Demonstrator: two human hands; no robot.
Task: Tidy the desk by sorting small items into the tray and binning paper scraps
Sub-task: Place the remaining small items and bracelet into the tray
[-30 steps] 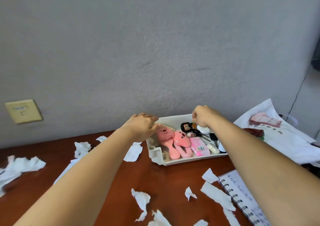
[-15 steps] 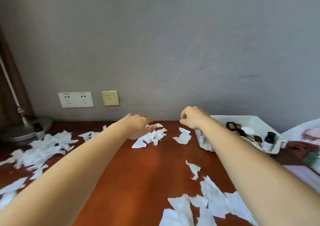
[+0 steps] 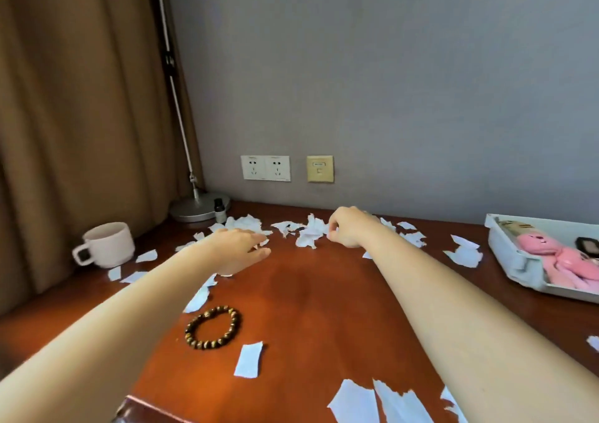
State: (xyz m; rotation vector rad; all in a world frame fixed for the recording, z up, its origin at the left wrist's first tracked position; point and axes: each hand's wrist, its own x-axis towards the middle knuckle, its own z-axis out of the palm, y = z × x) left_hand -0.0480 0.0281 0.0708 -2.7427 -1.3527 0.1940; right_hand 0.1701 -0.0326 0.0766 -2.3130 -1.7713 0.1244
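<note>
Scrap-gathering step, far side of the desk (image 3: 311,296). My right hand (image 3: 348,226) is curled, fingers drawn together at the right edge of a crumpled scrap (image 3: 310,233) lying near the wall; it looks like a pinch on that paper, but I cannot tell whether the fingertips have closed on it or only touch it. My left hand (image 3: 238,250) is flat and spread, palm down, low over the scraps in the far-left pile (image 3: 243,223); holding nothing that I can see.

Tray (image 3: 509,254) sits at the right edge, pink plush toy (image 3: 551,260) already in it. Bead bracelet (image 3: 212,327) is on the wood, near-left of centre, well apart from the tray. A small dark-capped bottle (image 3: 220,210) stands by the lamp base (image 3: 197,208), white mug (image 3: 105,244) far left. More torn paper in the near foreground (image 3: 353,401) and beside the tray (image 3: 465,254).

No bin in view.

Judgement: next I need to sweep loose scraps together and close both hands on a bundle. Thin paper on smooth wood will slide, so rake inward first. Bracelet and bottle remain for the tray.
</note>
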